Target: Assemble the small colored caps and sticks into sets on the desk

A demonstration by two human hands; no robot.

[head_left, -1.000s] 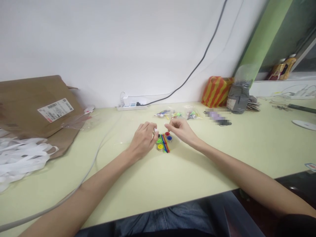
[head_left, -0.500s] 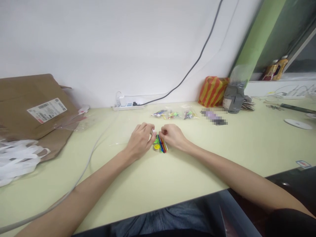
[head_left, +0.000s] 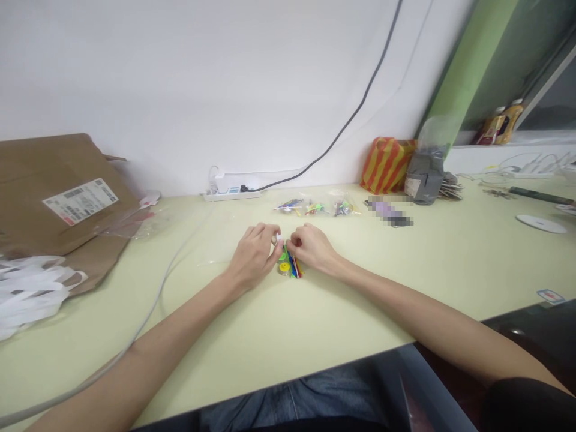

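Between the fingertips of my left hand (head_left: 255, 255) is a small white piece (head_left: 279, 238), too small to name. My right hand (head_left: 312, 247) is closed in a pinch close beside it, and whatever its fingertips hold is hidden. Just below both hands lie several thin coloured plastic sticks (head_left: 294, 266) in blue, red, white and yellow. Left of the sticks sits a small round piece with a yellow top (head_left: 284, 268), and a green round piece (head_left: 282, 256) shows behind it, partly covered by my left thumb.
Small clear bags of colourful parts (head_left: 316, 207) lie behind my hands. A power strip (head_left: 231, 193) stands by the wall. At left are a cardboard package (head_left: 54, 174), white plastic straps (head_left: 36, 294) and a grey cable (head_left: 150, 312). A striped bag (head_left: 387, 165) and white disc (head_left: 540, 224) are at right.
My right hand has shifted slightly left over the sticks, covering a little more of them. My left hand keeps its hold on the white piece. The whole view has moved slightly.
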